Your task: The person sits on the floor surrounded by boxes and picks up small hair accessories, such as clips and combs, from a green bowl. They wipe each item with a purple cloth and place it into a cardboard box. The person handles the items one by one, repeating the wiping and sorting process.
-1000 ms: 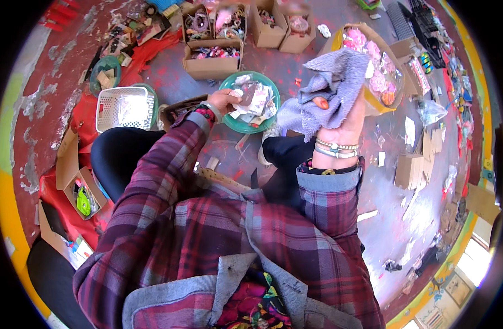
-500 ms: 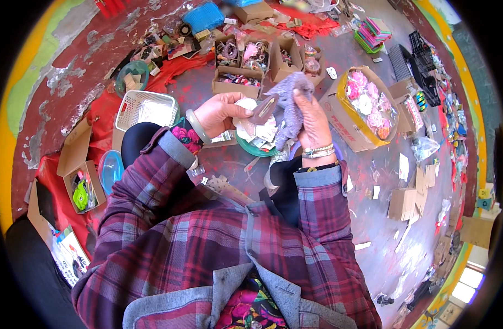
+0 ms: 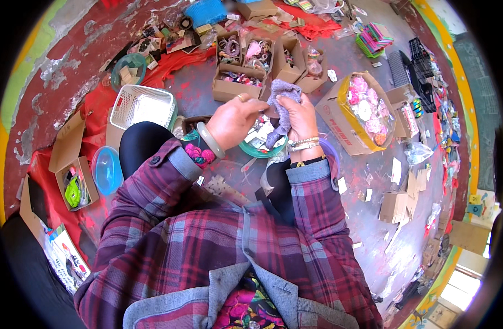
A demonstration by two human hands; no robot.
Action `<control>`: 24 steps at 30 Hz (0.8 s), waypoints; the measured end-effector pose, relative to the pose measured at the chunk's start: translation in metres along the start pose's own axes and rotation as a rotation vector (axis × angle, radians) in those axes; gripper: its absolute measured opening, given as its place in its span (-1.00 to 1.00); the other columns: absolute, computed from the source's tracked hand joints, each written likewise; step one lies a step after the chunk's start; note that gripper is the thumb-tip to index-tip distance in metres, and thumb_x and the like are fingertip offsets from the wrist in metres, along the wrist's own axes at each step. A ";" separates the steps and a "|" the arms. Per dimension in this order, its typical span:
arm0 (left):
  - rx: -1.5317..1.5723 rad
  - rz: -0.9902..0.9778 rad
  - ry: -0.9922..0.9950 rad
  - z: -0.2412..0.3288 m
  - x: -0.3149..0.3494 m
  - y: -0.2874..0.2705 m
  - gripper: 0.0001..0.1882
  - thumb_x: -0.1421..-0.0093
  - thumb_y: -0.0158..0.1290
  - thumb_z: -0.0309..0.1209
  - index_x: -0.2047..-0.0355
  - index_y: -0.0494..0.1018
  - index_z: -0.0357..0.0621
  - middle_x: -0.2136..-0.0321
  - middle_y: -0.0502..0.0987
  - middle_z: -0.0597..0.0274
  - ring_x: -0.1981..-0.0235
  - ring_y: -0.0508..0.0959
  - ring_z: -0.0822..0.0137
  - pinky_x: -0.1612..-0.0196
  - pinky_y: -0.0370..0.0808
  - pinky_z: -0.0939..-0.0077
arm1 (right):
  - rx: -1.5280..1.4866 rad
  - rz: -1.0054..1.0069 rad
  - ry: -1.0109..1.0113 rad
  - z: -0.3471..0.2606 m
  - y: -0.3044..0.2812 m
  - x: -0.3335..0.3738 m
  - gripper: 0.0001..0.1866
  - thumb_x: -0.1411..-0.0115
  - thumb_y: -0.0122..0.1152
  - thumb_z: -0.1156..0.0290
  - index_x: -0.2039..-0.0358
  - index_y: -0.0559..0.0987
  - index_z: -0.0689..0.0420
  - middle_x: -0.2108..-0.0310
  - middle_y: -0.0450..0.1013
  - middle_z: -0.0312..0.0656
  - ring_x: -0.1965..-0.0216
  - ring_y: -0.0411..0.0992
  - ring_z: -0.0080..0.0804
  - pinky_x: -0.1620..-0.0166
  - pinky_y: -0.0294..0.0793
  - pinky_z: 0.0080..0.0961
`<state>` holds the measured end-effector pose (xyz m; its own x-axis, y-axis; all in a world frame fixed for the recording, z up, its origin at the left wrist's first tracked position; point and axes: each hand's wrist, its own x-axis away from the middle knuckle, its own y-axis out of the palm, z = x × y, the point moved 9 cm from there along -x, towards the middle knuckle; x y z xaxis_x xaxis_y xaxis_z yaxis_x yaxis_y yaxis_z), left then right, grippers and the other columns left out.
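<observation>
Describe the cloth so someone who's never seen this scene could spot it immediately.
Find the green basin just above the picture's centre. Overlapping it in this view, the person's right hand holds the cloth. It is fuzzy, crumpled and lavender-grey, unlike the small white pieces in the basin.

White perforated plastic basket (image 3: 121,105) off to the left, blue plastic bowl (image 3: 107,171) near it, plus an open carton (image 3: 68,145) with some lime-green thing (image 3: 72,193) inside. Over right, a yellow-taped cardboard box (image 3: 332,114)'s stuffed with pink artificial flowers (image 3: 376,126), clear plastic bag (image 3: 419,152) nearby.
</observation>
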<state>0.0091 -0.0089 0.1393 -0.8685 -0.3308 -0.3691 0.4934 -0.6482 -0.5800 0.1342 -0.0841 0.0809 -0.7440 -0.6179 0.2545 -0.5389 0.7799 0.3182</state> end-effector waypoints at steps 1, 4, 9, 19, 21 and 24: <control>-0.010 0.001 0.033 0.005 0.002 0.002 -0.70 0.02 0.01 -0.56 0.21 0.38 -0.19 0.42 0.41 0.06 0.40 0.45 0.10 0.37 0.41 0.42 | 0.018 0.000 0.012 0.004 0.000 -0.003 -0.68 0.10 0.11 0.63 0.26 0.37 0.30 0.39 0.41 -0.17 0.44 0.42 -0.45 0.36 0.45 -0.56; -0.132 0.045 0.070 0.014 0.005 0.002 -0.71 0.08 0.06 -0.55 0.26 0.41 -0.18 0.49 0.41 0.08 0.43 0.45 0.07 0.39 0.41 0.37 | 0.036 -0.019 0.048 0.013 0.005 -0.003 -0.69 0.09 0.11 0.61 0.26 0.36 0.29 0.39 0.41 -0.15 0.45 0.42 -0.44 0.40 0.46 -0.55; -0.159 0.192 0.135 0.007 0.004 -0.006 -0.80 0.03 0.05 -0.50 0.33 0.43 -0.23 0.56 0.44 0.16 0.52 0.48 0.19 0.48 0.42 0.45 | -0.096 0.010 0.030 0.017 -0.003 -0.006 -0.76 0.01 0.09 0.57 0.26 0.40 0.27 0.39 0.44 -0.18 0.44 0.44 -0.45 0.38 0.47 -0.56; 1.267 0.001 -0.750 -0.071 0.019 0.031 -0.81 -0.16 -0.10 -0.40 0.31 0.36 -0.30 0.49 0.47 0.22 0.52 0.50 0.42 0.45 0.47 0.54 | 0.414 0.077 -0.393 -0.040 -0.013 0.003 -0.65 -0.09 0.06 0.16 0.31 0.43 0.21 0.45 0.46 -0.14 0.45 0.46 -0.36 0.39 0.38 -0.52; 1.236 -0.015 -0.706 -0.063 0.018 0.033 -0.81 -0.16 -0.11 -0.41 0.30 0.37 -0.29 0.47 0.47 0.23 0.50 0.49 0.44 0.43 0.47 0.56 | 0.711 -0.082 -0.511 -0.041 0.019 0.017 -0.64 -0.07 0.07 0.11 0.27 0.44 0.13 0.46 0.46 -0.09 0.43 0.46 -0.26 0.38 0.38 -0.49; 1.217 -0.014 -0.649 -0.050 0.017 0.033 -0.82 -0.16 -0.12 -0.42 0.29 0.37 -0.28 0.46 0.47 0.26 0.47 0.48 0.47 0.40 0.45 0.59 | 0.998 -0.219 -0.539 -0.038 0.053 0.036 -0.64 -0.01 0.10 0.07 0.25 0.45 0.03 0.46 0.44 -0.04 0.38 0.44 -0.14 0.36 0.38 -0.44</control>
<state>0.0128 -0.0018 0.0775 -0.9050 -0.3591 0.2282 0.4247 -0.7283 0.5379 0.0939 -0.0692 0.1420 -0.5384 -0.8145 -0.2162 -0.5712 0.5413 -0.6170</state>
